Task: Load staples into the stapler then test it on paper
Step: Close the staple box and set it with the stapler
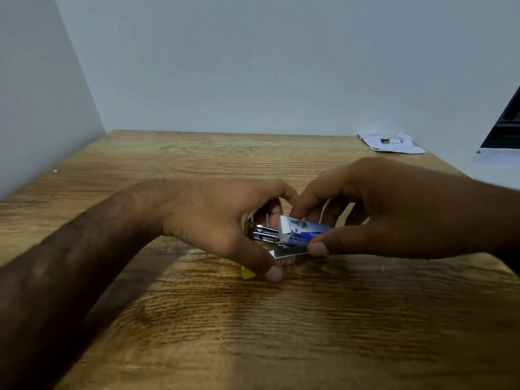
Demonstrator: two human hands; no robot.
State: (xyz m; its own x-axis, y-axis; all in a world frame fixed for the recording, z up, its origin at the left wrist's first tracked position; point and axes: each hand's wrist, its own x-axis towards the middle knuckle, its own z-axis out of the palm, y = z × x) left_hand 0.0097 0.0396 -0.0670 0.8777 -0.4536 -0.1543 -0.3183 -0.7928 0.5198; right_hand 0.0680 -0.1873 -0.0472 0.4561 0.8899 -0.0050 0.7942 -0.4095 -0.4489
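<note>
Chrome and yellow on a brown wood-grain table: small silver metal stapler with yellow trim, near the middle front, possibly hinged open, though too blurred and hidden to be sure. Gripped by left hand, fingers curled over the top, thumb pressed down at the near side by the yellow end. Pinched between thumb and curled fingers of right hand: small blue-and-white cardboard staple box, touching the stapler's upper part, white end toward the left hand. Loading judged as just begun; no staple strip to be seen in the magazine. Left to do: seating staples, closing up, then testing on white paper sheets, lying well apart at the far right of the table.
</note>
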